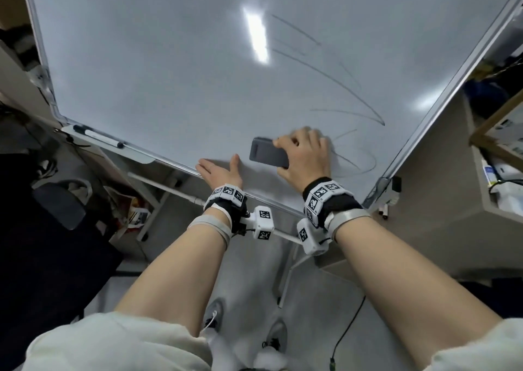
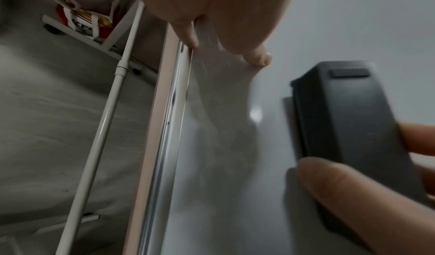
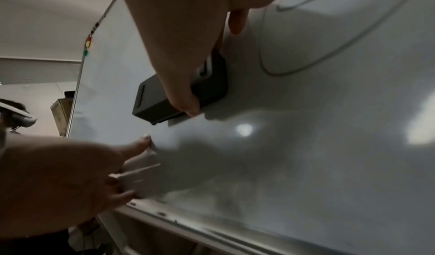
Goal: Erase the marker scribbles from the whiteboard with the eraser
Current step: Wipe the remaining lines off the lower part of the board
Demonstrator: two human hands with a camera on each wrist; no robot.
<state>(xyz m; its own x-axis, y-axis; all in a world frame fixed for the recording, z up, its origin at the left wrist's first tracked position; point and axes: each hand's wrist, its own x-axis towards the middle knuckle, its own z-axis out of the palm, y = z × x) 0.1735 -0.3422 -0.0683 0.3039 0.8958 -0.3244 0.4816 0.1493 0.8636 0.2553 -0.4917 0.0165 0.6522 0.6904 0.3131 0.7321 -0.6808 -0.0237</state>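
Note:
A large whiteboard (image 1: 158, 67) fills the head view, with dark marker scribbles (image 1: 334, 79) across its right half and a looped stroke (image 1: 365, 164) near the lower right corner. My right hand (image 1: 305, 155) grips a dark grey eraser (image 1: 268, 155) and holds it flat against the board, just left of that loop. The right wrist view shows the eraser (image 3: 179, 99) under my thumb, with a curved line (image 3: 306, 62) beside it. My left hand (image 1: 218, 171) lies flat, fingers straight, on the board's bottom edge. In the left wrist view the eraser (image 2: 348, 121) sits to the right.
A marker (image 1: 97, 136) lies on the tray (image 1: 141, 155) at the board's lower left. The board's frame (image 1: 441, 93) runs along the right. A dark chair (image 1: 59, 209) and a food bag (image 1: 130, 209) sit on the floor at left, and shelving (image 1: 498, 155) at right.

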